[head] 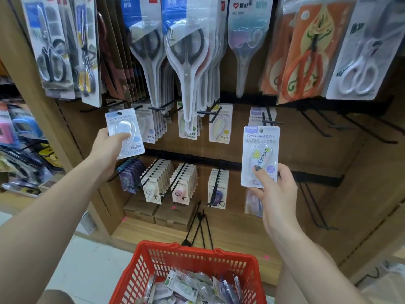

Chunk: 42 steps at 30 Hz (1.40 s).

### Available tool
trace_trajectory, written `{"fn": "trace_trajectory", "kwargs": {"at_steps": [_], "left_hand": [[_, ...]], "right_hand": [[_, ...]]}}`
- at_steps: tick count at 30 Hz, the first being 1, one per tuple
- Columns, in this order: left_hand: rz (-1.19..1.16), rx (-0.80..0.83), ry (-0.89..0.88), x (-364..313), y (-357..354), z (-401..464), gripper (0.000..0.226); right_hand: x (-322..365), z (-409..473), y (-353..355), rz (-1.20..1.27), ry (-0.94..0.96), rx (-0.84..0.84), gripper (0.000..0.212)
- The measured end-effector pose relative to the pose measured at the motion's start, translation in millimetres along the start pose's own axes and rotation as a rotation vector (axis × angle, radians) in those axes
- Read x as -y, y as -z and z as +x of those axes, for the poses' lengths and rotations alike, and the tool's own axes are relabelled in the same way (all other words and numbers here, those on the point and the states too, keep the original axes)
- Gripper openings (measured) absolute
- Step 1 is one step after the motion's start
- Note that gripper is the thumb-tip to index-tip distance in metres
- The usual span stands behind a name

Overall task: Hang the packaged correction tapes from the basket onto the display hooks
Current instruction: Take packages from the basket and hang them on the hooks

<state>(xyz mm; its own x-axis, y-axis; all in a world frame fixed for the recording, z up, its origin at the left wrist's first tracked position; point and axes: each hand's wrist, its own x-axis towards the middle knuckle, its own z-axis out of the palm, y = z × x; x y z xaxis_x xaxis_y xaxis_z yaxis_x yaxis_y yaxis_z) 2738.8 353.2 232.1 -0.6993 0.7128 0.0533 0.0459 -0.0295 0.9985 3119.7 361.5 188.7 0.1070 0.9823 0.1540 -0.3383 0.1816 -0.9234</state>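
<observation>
Both hands are raised to the middle row of display hooks, each carrying one packaged correction tape. The left hand grips a blue-labelled pack by its lower left edge, thumb laid across the clear blister, with the hang hole at the top just beside the far-left hook of that row. The right hand pinches a purple-labelled pack at its bottom edge, thumb on the front and fingers behind, held upright below the hook that already carries matching purple cards.

Handling judgement: each pack appears light, a thin stiff card with a moulded plastic blister (smooth, likely slippery under the thumb). The card may flex if squeezed hard. Take hold low on the card, as both hands do, so the hang hole stays clear for the hook tip.

The red basket sits near, at the bottom of the view, holding a loose pile of further packs.
</observation>
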Motion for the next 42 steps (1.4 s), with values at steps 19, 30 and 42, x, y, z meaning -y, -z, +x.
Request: {"fn": "trace_trajectory", "kwargs": {"at_steps": [19,30,42], "left_hand": [[0.133,0.102,0.082,1,-7,9,0.047],[0.160,0.089,0.090,5,-14,17,0.051],[0.532,-0.067,0.155,18,-49,67,0.069]], "right_hand": [[-5,1,2,-0.054,0.077,-0.093,0.014],[-8,51,-10,-0.057,-0.071,-0.115,0.014],[-36,146,-33,-0.194,-0.163,-0.183,0.027]]}}
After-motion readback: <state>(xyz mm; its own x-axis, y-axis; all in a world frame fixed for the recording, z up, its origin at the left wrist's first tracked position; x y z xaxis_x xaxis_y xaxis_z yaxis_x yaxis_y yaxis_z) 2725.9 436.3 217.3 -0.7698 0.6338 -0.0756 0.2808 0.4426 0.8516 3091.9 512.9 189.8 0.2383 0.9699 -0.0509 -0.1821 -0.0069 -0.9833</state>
